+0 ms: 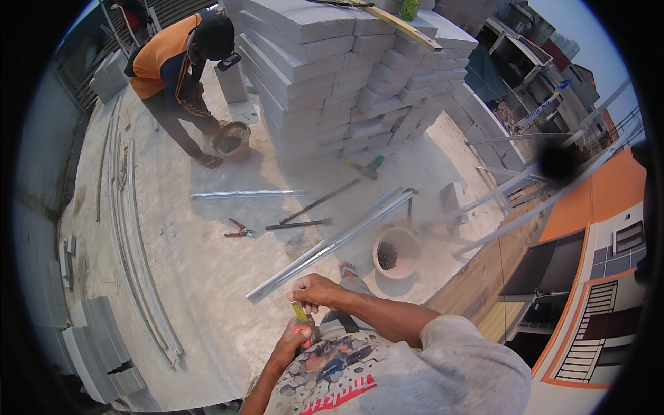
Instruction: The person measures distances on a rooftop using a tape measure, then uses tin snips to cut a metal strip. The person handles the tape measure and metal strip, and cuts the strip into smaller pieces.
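Observation:
Close to my body, my left hand is wrapped round a red tape measure. A short length of yellow blade sticks up out of it. My right hand is closed just above, with its fingers at the blade's end. Beyond my hands, long shiny metal channels lie slantwise on the concrete floor. Red-handled snips lie to their left, near a dark metal bar and a second thin bar.
A tall stack of grey blocks stands ahead. At the far left a co-worker bends over a bucket of mortar. Nearer right are a bucket and a hammer. Long metal profiles lie along the left.

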`<state>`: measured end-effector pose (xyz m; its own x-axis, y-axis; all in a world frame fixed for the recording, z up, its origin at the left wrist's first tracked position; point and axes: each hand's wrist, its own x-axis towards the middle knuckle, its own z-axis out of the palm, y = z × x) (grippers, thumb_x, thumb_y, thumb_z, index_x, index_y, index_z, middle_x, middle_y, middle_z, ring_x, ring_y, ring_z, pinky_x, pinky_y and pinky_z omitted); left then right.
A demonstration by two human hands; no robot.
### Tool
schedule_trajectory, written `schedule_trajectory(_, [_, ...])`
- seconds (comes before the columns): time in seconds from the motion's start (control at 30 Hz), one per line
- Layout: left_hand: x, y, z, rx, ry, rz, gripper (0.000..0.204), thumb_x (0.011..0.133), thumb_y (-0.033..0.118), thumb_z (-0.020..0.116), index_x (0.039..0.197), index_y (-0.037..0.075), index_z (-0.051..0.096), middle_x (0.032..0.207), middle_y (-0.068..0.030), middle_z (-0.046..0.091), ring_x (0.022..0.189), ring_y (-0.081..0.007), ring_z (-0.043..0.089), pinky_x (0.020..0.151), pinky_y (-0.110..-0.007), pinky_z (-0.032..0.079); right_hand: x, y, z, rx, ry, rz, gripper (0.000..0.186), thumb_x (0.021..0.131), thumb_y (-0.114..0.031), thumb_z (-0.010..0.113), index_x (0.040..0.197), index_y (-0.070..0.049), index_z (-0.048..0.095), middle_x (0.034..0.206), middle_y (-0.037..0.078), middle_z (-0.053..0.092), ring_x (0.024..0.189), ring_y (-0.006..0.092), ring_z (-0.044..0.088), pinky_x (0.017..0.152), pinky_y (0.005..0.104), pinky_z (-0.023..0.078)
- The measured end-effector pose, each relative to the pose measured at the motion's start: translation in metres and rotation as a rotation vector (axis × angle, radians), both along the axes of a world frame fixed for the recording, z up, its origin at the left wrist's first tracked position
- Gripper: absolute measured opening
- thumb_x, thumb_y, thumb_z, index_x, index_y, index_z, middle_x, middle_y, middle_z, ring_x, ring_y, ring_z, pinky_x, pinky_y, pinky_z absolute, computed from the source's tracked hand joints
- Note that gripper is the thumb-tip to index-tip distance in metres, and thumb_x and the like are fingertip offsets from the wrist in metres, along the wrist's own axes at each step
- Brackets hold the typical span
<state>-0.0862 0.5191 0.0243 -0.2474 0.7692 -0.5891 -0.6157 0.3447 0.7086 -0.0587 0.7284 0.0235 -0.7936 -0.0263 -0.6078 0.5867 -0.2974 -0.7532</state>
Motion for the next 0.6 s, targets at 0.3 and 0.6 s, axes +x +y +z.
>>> schedule_trajectory(0.3, [-0.024, 0.187, 0.008, -0.052, 0.12, -0.049, 0.044, 0.085, 0.022, 0.065, 0.122, 0.002, 0.054, 0.102, -0.0065, 0.06, 0.086, -0.0133, 0.059, 0.077, -0.027, 0.048, 0.015, 0.18, 0.046, 0.313, 0.134, 0.039, 0.027, 0.086, -0.028, 0.068, 0.083, 0.0, 0.065, 0.067, 0.009, 0.063, 0.057, 0.0165, 0.063, 0.05, 0.0302, 0.049])
schedule_trajectory(0.6, [-0.032, 0.273, 0.02, 0.048, -0.004, -0.113, 0.048, 0.08, 0.017, 0.069, 0.123, 0.002, 0.054, 0.104, -0.0067, 0.063, 0.089, -0.0143, 0.062, 0.077, -0.027, 0.05, 0.02, 0.255, 0.059, 0.052, 0.123, -0.073, 0.018, 0.082, -0.019, 0.068, 0.084, -0.002, 0.066, 0.069, 0.007, 0.063, 0.059, 0.0151, 0.06, 0.054, 0.032, 0.047])
